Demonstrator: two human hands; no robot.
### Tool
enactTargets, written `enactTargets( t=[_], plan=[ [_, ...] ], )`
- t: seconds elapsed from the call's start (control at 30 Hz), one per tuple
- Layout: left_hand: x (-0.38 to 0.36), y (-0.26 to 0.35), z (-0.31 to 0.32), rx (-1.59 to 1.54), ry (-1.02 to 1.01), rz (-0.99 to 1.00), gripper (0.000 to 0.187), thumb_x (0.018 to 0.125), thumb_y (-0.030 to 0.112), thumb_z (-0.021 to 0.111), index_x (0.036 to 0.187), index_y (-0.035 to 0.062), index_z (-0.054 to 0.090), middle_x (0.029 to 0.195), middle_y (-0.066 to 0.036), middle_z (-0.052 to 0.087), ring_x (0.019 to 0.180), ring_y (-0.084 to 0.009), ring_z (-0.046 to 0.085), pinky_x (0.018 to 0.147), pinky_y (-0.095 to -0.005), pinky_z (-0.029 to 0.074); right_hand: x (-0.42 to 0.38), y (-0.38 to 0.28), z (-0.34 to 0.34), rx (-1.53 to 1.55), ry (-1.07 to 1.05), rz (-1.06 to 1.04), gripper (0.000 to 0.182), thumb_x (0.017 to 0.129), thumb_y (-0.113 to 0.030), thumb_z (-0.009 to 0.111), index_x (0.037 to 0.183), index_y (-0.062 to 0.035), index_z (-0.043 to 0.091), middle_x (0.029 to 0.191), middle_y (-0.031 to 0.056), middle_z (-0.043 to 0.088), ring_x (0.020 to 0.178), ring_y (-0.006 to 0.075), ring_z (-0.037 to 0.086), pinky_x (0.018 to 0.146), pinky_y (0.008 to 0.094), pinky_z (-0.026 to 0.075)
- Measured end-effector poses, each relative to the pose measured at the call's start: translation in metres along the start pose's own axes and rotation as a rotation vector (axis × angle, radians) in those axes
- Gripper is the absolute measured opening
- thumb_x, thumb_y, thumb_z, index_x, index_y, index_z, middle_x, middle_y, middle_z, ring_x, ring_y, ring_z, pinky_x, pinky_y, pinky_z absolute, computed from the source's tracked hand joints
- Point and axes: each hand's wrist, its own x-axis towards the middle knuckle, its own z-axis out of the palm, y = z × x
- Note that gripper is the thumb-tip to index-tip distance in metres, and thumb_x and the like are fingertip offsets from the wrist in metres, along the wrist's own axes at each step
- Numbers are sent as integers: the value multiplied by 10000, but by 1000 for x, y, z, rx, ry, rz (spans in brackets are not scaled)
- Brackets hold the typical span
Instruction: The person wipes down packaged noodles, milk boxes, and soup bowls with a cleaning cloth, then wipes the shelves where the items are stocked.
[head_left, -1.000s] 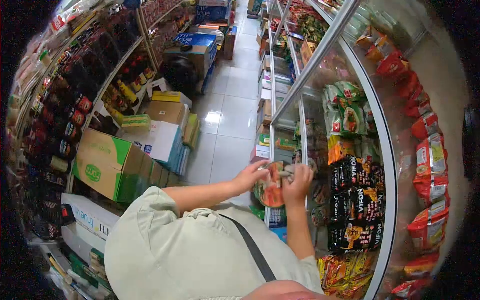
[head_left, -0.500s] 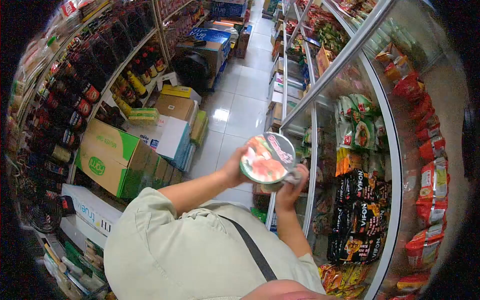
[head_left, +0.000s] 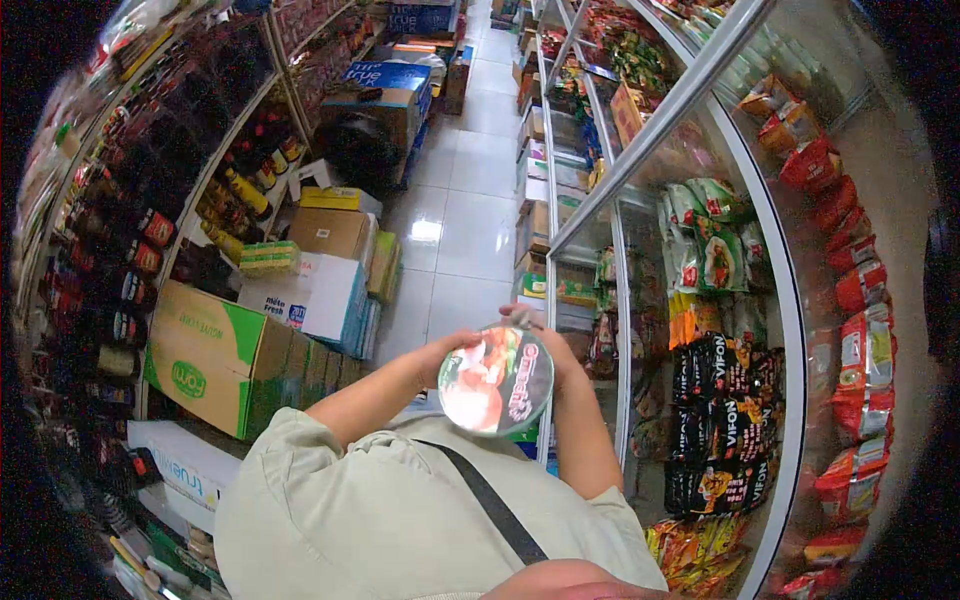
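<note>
The round tub (head_left: 497, 382) has come down and nearer to the shirt (head_left: 400, 510) than it was half a second ago, and its lid has been turned, so the big letters run another way. Both hands have come along with it.

The tub is between the two hands, with its lid facing up at the camera. The left hand (head_left: 447, 357) is on its upper left side, and the right hand (head_left: 553, 350) is at its upper right side, partly behind it.

The near edge of the tub is just by the shirt. The metal frame (head_left: 550, 275) of the glass shelf runs close by the right hand. Past the hands, the tile floor (head_left: 445, 215) has open room. The boxes (head_left: 315, 290) are off to the left.

The left hand grips the tub's edge, but the tub hides most of its fingers. The right hand's fingers are bent around a small grey thing (head_left: 521, 317) by the far rim. It is too blurry to tell what that is.
</note>
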Motion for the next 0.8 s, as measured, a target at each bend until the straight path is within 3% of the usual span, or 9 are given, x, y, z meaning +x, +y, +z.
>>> enactTargets(
  t=[0.07,0.1,0.27,0.33,0.4,0.47,0.57,0.6,0.8],
  plan=[
    [5,-3,-10,60,17,-52,497,756,394,512,1107,43,513,1036,-149,587,900,-263,593,856,-388,439,11,15,0,-157,-115,33,485,780,-121,477,1255,-102,377,1252,85,387,1035,214,460,881,312,376],
    [10,-5,-13,90,35,-79,491,761,390,510,1100,35,515,1031,-149,589,893,-261,595,850,-385,443,9,2,12,-587,-121,-20,603,787,-168,493,1340,-120,255,1347,93,280,1089,234,435,911,317,358],
    [24,1,-20,81,-29,-101,472,777,385,501,1083,26,520,1009,-150,597,866,-256,602,834,-380,452,22,16,-4,-90,67,23,631,798,-338,544,1320,-104,278,1328,98,307,1086,225,432,923,321,349],
    [19,18,-7,155,41,-53,493,782,384,493,1131,36,490,1046,-152,581,881,-257,598,844,-383,448,23,14,-14,453,214,65,653,808,-413,536,1310,-83,281,1306,95,335,1082,230,427,925,337,349],
    [24,29,-11,158,37,21,496,787,371,487,1155,40,472,1069,-154,569,902,-257,593,854,-386,444,1,6,-18,267,224,-305,762,760,-554,517,1289,-50,301,1265,90,373,1148,235,351,970,374,301],
    [26,52,-13,176,53,0,496,804,363,472,1173,33,448,1091,-153,555,957,-240,568,882,-391,428,-22,4,-16,356,97,-333,776,759,-509,561,1307,-39,277,1271,94,371,1156,221,351,990,344,273],
    [38,59,-21,497,210,127,467,830,399,471,1120,33,467,1003,-109,568,938,-144,533,825,-313,434,-39,30,-15,-245,125,-179,762,755,-400,604,1325,-38,250,1253,93,406,1132,206,395,982,306,281],
    [46,56,-29,542,262,118,442,837,394,465,1087,31,486,968,-102,573,913,-133,528,801,-302,433,-43,27,-3,-177,296,78,703,750,-244,595,1334,-61,249,1211,86,454,1058,180,460,939,283,330],
    [98,28,-89,478,327,286,275,869,280,451,924,29,550,833,-62,568,791,-109,506,703,-260,409,-47,65,18,476,753,-41,477,755,-160,530,1214,-83,424,1004,49,581,830,150,582,733,282,473]
  ],
)
